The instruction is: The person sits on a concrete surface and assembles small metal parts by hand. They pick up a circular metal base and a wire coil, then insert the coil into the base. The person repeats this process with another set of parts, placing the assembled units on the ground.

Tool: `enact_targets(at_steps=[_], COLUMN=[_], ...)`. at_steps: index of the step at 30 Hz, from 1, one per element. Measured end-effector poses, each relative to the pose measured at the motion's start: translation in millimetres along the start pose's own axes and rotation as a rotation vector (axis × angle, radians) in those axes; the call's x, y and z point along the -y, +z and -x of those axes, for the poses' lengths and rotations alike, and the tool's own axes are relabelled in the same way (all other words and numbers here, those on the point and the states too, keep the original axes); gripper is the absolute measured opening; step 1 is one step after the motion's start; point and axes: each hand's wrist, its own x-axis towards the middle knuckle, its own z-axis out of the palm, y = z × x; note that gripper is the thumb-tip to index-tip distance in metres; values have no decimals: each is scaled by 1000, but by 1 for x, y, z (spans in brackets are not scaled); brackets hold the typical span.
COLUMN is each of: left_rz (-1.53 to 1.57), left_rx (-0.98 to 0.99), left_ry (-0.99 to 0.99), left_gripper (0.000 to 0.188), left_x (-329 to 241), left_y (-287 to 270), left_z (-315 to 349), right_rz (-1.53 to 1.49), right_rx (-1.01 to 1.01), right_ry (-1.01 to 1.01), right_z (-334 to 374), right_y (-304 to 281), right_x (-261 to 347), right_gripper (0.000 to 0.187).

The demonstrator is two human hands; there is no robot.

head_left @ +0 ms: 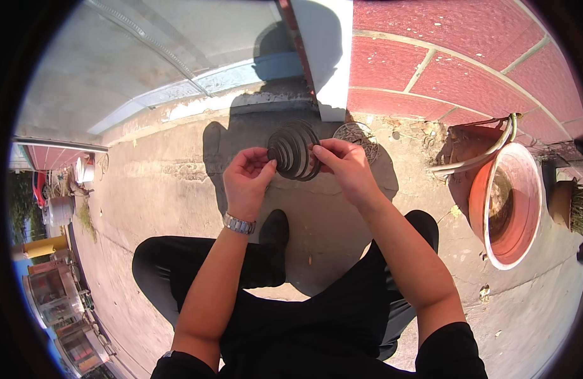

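Observation:
Between my two hands is a dark spiral coil [293, 151], its rings spreading like a cone from a small end at the left to wider rings at the right. My left hand [248, 180], with a metal-banded watch [239, 224] on its wrist, pinches the small end between thumb and fingers. The wide outer ring is gripped by my right hand [348, 167], thumb on the near face; its fingertips are partly hidden behind the coil. The coil is held up above the concrete ground, apart from it. What it is made of I cannot tell.
A round mesh-like thing [356, 135] lies by the wall, partly behind my right hand. To the right, an orange basin [512, 205] leans tilted near a pale hose [465, 165]. Red brick wall [424, 69] and a grey door panel [152, 57] stand ahead. Clear-sided containers [54, 294] line the far left.

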Motion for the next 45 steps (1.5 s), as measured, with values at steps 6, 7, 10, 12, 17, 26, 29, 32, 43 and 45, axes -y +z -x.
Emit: enact_targets(at_steps=[6,7,10,12,17,26,29,32,43,45], left_rz=[-29,-33,-71,-135,-63,241,309,296,306,319], left_rx=[12,7,-14,-34,-59,-102,-115,-121,-147,-140], left_ry=[-56,-60,-67,-62,-71,-176,-203,-187,-180,-187], left_gripper=[25,25,23,23,23,23,23,22,19,19], left_x=[1,1,0,-4,-4,5,2,2,5,0], left_y=[13,13,13,15,11,-10,-14,-22,-38,-28], left_z=[6,7,7,9,8,-1,-1,-1,3,3], right_rz=[62,50,16,-4,-23,140,141,158,1180,1284], right_rx=[77,92,103,124,149,59,29,-28,-511,-558], right_ry=[-52,-67,-41,-55,-67,-100,-62,-44,237,202], right_z=[6,6,7,6,3,5,6,-5,-63,-70], right_y=[12,14,14,12,8,4,1,-13,-149,-154], right_x=[-12,-13,-12,-14,-19,-18,-16,-22,-98,-115], right_gripper=[23,23,21,21,22,24,24,23,30,30])
